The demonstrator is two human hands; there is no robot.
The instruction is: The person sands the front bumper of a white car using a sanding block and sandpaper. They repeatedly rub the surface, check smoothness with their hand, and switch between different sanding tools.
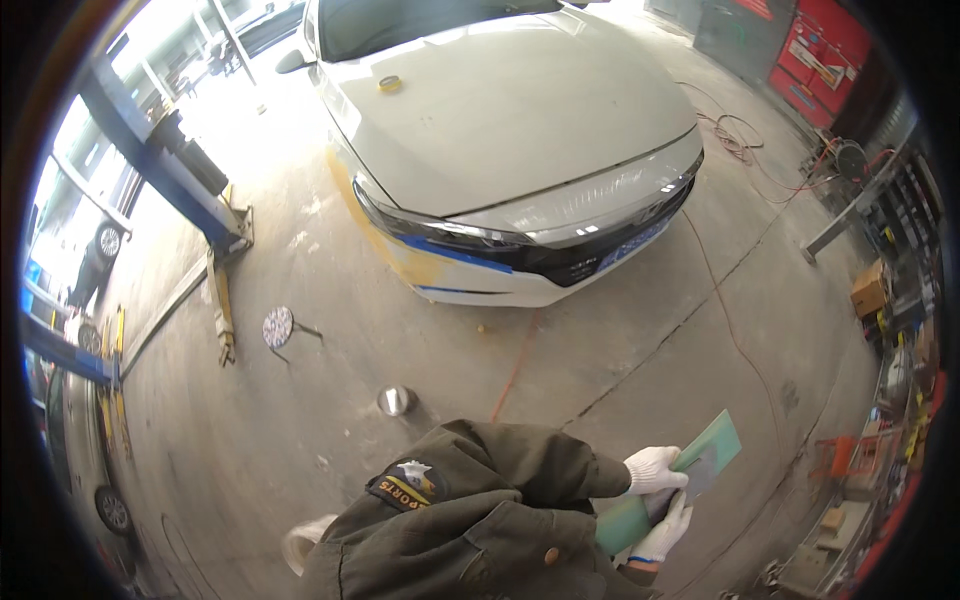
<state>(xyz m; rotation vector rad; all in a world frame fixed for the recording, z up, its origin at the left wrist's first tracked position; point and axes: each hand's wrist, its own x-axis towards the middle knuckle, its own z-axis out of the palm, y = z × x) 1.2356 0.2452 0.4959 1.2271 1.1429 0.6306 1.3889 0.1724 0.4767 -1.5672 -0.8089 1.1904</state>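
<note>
My left arm (560, 462), in a dark green jacket sleeve, reaches across to the right. Both hands wear white gloves. At the lower right they hold a long flat green strip (718, 440) that has a grey piece (704, 472) against its middle; its exact kind cannot be told. My left hand (655, 468) is closed on the strip's far side. On the near side, my right hand (662, 535) grips it too, some fingers hidden. Ahead stands a white car (530, 110), with blue tape (455, 253) and a yellowish patch (415, 266) on its front bumper.
A yellow tape roll (389, 85) lies on the hood. On the floor stand a metal can (396, 401) and a small round stool (279, 328). A blue lift post (165, 165) rises at left. Hoses (740, 140) lie at right, near cluttered shelves (900, 370) and an orange rack (850, 458).
</note>
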